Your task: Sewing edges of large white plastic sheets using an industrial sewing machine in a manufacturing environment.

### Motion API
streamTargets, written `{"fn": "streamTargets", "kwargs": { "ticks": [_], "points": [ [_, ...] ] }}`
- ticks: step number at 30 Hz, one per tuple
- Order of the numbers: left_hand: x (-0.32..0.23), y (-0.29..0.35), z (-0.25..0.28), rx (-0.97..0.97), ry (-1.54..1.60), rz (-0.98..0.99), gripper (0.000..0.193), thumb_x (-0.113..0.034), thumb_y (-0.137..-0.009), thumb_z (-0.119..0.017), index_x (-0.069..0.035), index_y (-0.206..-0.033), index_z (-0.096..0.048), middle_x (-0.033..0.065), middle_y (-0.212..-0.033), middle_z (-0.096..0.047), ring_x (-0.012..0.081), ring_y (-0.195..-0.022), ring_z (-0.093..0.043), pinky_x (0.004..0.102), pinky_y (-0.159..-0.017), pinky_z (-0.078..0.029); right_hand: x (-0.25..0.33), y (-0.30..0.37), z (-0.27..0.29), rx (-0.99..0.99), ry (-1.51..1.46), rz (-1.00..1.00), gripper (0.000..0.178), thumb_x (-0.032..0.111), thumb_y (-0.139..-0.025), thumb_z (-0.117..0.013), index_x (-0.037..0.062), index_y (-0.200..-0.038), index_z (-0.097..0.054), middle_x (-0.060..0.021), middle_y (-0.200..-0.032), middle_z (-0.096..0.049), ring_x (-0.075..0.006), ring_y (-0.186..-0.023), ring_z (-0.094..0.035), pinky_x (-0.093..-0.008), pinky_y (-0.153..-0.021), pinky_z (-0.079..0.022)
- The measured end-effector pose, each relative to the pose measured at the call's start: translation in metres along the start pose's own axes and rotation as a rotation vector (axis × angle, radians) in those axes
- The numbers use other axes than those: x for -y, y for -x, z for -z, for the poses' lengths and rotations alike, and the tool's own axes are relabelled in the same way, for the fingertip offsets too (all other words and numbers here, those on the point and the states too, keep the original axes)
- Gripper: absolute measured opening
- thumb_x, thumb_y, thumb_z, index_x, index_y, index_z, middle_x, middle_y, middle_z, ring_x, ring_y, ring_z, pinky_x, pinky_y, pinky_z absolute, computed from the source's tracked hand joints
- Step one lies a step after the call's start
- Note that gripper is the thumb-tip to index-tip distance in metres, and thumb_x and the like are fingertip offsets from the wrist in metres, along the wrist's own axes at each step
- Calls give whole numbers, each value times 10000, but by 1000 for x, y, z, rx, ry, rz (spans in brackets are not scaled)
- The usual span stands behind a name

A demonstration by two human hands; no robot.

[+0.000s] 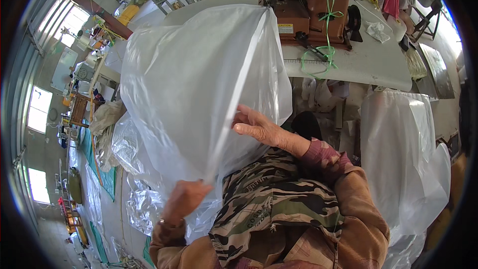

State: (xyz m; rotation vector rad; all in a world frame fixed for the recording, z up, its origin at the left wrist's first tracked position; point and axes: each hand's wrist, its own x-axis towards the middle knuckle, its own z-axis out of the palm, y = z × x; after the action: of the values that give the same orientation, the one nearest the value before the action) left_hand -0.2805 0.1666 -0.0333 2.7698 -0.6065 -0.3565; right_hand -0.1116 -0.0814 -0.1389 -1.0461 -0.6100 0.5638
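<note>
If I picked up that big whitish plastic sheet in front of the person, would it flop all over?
Probably yes: the plastic sheet bulges and creases softly instead of staying flat. It's likely light for its size, since it looks thin and filmy. Its shiny surface may feel slippery, too.

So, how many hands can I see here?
2: the left hand at the lower end of the white strip on the plastic sheet, and the right hand beside that strip, farther up. Others could be hidden.
</note>
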Motion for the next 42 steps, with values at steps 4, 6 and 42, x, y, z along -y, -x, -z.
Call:
{"fn": "streamTargets", "kwargs": {
  "ticks": [4,6,42],
  "points": [
    [-18,-34,-49,82,11,-223,259,-269,-940,-616,-75,-769,-607,148,-678,-609,382,-648,-619,435,-563,-492,-10,12,-1,-124,-13,-75,728,399,-945,-668,-19,-1435,-327,-160,-1300,-547,-222,-1206,-530,-368,-1040,-425],
    [-16,-50,-42,163,-13,-231,300,-330,-922,-634,-80,-759,-601,145,-680,-612,376,-646,-622,434,-558,-491,-14,19,0,-223,19,-42,685,364,-945,-676,-8,-1411,-338,-132,-1200,-601,-198,-1115,-569,-347,-989,-450],
    [-38,-246,-36,-593,158,-98,228,-136,-863,-706,-19,-814,-517,115,-580,-514,251,-493,-477,354,-523,-415,3,46,32,-766,1043,115,154,95,-881,-687,0,-974,-609,-149,-832,-662,-312,-711,-654,-369,-635,-516]
  ]
}}
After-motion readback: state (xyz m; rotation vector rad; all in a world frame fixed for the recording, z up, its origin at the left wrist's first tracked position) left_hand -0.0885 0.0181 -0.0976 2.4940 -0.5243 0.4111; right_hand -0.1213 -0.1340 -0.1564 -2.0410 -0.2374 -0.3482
